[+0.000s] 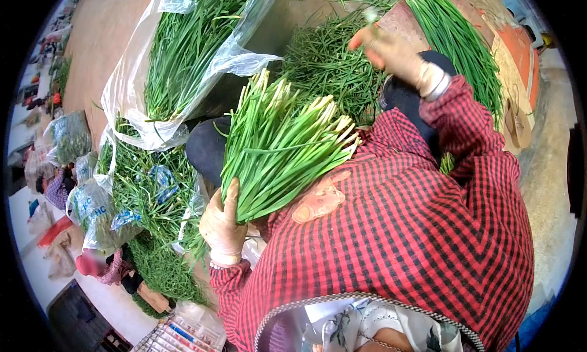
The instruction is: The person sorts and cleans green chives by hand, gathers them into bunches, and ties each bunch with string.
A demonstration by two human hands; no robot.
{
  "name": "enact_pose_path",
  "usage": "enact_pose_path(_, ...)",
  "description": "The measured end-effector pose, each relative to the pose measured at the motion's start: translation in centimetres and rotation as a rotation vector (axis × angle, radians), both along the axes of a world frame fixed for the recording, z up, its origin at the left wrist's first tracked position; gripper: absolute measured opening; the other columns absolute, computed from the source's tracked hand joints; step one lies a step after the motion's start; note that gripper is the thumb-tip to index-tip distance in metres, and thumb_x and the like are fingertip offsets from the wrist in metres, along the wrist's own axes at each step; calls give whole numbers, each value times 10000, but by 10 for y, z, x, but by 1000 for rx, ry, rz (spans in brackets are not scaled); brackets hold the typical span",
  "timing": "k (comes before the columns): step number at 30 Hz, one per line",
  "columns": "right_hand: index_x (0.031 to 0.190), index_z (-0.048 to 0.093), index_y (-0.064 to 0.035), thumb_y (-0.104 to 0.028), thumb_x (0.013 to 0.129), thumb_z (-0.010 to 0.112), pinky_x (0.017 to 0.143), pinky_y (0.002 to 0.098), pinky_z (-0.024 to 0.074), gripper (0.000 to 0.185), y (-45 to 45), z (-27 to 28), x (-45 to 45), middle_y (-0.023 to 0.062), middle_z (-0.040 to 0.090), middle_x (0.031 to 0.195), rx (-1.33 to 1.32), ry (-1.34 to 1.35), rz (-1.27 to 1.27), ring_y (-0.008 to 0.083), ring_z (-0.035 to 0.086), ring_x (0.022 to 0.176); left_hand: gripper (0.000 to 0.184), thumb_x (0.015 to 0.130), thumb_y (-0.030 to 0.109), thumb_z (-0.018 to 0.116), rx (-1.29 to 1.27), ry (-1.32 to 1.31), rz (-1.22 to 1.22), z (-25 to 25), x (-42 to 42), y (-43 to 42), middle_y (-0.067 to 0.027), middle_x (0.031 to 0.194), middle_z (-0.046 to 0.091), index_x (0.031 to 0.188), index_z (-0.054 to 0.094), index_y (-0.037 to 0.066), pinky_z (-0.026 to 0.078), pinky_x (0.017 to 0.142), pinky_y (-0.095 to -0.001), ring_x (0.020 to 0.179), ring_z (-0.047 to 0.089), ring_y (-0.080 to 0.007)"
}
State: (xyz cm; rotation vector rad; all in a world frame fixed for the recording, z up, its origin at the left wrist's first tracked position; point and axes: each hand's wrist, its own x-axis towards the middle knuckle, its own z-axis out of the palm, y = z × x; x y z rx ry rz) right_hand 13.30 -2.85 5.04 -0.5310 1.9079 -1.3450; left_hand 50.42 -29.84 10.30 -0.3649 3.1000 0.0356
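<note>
A thick bunch of green stalks (287,147) with pale cut ends rests over my lap, the ends toward the upper right. My left hand (225,225), in a pale glove, is wrapped round its leafy lower end. My right hand (391,52), also gloved, is raised away from the bunch, above a heap of loose green leaves (333,62). Its fingers are bent, and a small blurred whitish bit shows just above them; whether they hold it is unclear. Right of that hand lies another long bunch of green stalks (455,40).
An open clear plastic bag (131,86) full of greens stands at the upper left. Below it are more loose greens (162,205) and tied plastic bags (98,208). A sandal (518,123) lies at the right. Another person (110,267) is at the far lower left.
</note>
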Motion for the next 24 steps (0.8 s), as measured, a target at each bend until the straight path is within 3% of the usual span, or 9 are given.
enact_pose_path(2, 1113, 632, -72, -408, 997, 477, 567, 232, 466, 388, 1, 0, -17, 6, 598, 711, 306, 464, 15, 100, 564, 608, 744, 648, 98, 721, 8, -25, 3, 4, -6, 2, -83, 1131, 628, 1351, 520, 239, 512, 732, -378, 946, 635, -296)
enact_pose_path(4, 1150, 625, -57, -419, 950, 548, 736, 307, 519, 420, -8, 2, 2, 90, 676, 886, 234, 956, 207, 215, 656, 823, 747, 652, 101, 722, 11, -65, 12, 9, -10, 1, -82, 1138, 628, 1355, 514, 246, 512, 727, -379, 944, 634, -295)
enact_pose_path(5, 1117, 648, -54, -436, 899, 606, 863, 346, 500, 441, -24, 29, 18, 136, 673, 1030, 232, 668, 305, 270, 639, 997, 845, 597, 120, 761, -29, -84, -35, 9, -12, 0, -94, 1146, 619, 1378, 477, 272, 515, 713, -384, 900, 631, -290)
enact_pose_path(9, 1021, 698, -71, -585, 842, 583, 771, 382, 527, 557, -78, 55, 82, 115, 675, 895, 229, 724, 696, 299, 658, 876, 776, 648, 102, 724, -91, -174, -91, 29, -27, 10, -87, 1158, 616, 1366, 492, 281, 503, 715, -379, 880, 626, -278)
enact_pose_path(13, 815, 616, -100, -303, 915, 558, 610, 399, 497, 234, -93, 13, 111, 80, 609, 737, -107, 856, 766, 307, 622, 712, 783, 653, 87, 709, -126, -208, -120, 31, -17, 5, -91, 1165, 605, 1367, 482, 314, 512, 668, -372, 828, 622, -256)
enact_pose_path(16, 818, 617, -109, -295, 938, 551, 609, 385, 495, 231, -76, 23, 87, 75, 594, 684, 60, 769, 767, 262, 639, 701, 781, 676, 57, 671, -112, -135, -133, 23, -3, 2, -97, 1155, 602, 1375, 467, 336, 516, 624, -372, 777, 619, -245)
enact_pose_path(20, 984, 677, -85, -321, 954, 552, 595, 319, 511, 269, -25, -34, 8, 77, 682, 791, 48, 1037, 369, 200, 619, 612, 772, 684, 42, 649, -65, -78, -114, 12, 4, 1, -90, 1140, 612, 1373, 468, 340, 502, 573, -359, 725, 609, -239)
enact_pose_path(22, 1118, 676, -59, -373, 940, 553, 743, 343, 536, 381, -6, -41, -43, 125, 712, 961, 348, 1010, 138, 234, 684, 771, 754, 703, 33, 622, -105, -60, -147, 10, 5, -1, -95, 1141, 613, 1373, 467, 344, 500, 558, -348, 713, 605, -232)
enact_pose_path(24, 1104, 664, -1, -385, 933, 562, 773, 347, 522, 432, 0, -26, -81, 137, 703, 920, 614, 483, 21, 222, 671, 806, 740, 720, 32, 603, -100, -72, -147, 13, 4, -1, -98, 1147, 614, 1376, 463, 345, 501, 561, -341, 705, 600, -227)
